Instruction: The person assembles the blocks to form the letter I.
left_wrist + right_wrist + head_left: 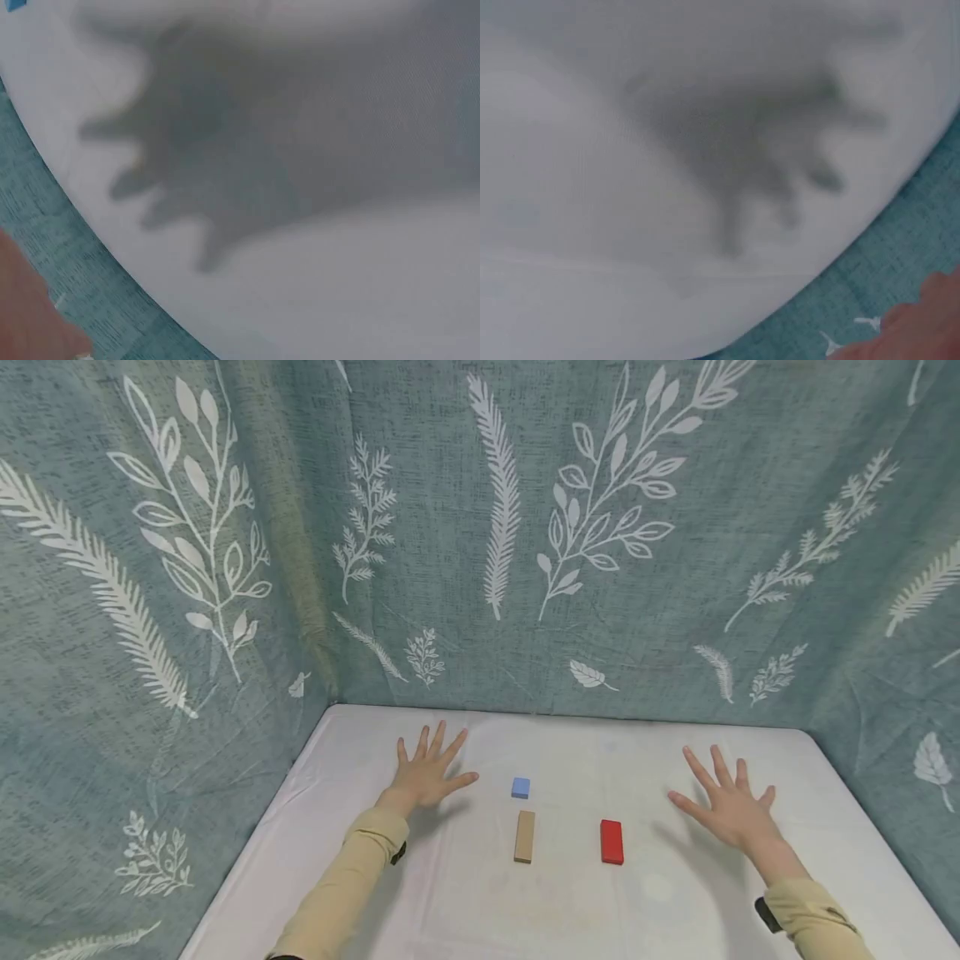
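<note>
My left hand (427,772) is spread above the left part of the table, its fingers straight and holding nothing. Over the right part, my right hand (731,810) is spread the same way, also with nothing in it. Between the hands lie three blocks: a small blue block (521,787), a long tan wooden block (524,837) just in front of it, and a red block (611,842) to their right. The blue block is nearest to the left hand, the red one to the right. In each wrist view a hand's shadow falls on the white cloth.
A white-covered table (450,910) fills the lower part of the head view. Behind it and at both sides hangs a blue-green curtain (450,527) with white leaf prints, close along the table's edges. Sleeves (337,877) are light beige.
</note>
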`<state>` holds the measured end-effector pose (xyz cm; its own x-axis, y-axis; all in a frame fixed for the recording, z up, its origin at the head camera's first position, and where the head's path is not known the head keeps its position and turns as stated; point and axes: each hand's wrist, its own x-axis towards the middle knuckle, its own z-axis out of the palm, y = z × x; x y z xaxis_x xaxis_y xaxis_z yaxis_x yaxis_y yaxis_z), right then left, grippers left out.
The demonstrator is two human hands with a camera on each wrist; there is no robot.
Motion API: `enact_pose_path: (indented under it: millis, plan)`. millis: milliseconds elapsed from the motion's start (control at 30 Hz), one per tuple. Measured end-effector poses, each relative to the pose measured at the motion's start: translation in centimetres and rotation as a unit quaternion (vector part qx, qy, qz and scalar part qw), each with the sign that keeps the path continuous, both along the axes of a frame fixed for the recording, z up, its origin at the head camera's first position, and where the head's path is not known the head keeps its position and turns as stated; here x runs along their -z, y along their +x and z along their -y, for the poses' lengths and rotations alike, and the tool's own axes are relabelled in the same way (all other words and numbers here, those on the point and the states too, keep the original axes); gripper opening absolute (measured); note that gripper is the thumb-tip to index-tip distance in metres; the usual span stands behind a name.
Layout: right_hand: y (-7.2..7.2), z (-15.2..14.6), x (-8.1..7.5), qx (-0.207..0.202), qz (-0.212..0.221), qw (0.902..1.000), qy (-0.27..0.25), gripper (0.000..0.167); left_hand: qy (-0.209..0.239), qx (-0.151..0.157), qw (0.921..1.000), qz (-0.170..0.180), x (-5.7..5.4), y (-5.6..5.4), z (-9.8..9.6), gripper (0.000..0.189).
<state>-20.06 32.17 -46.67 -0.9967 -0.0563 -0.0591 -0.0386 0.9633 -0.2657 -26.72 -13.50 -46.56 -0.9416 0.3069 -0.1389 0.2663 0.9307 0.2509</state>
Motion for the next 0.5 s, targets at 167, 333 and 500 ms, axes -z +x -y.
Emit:
enact_pose_path:
  millis: [167,333,500]
  plan:
    - [0.2,0.3,0.2,-0.017,-0.005,0.9998,-0.007,0.085,0.024,0.037,0.9990,-0.004,-0.1,0.1,-0.9,0.080]
    - [0.6,0.9,0.4,-0.039,-0.024,0.9990,-0.002,0.083,0.047,0.072,0.9962,-0.016,-0.1,0.4,-1.8,0.081]
    - [1.0,1.5,0.7,-0.059,-0.038,0.9976,-0.003,0.082,0.065,0.105,0.9922,-0.020,0.1,0.7,-2.7,0.082]
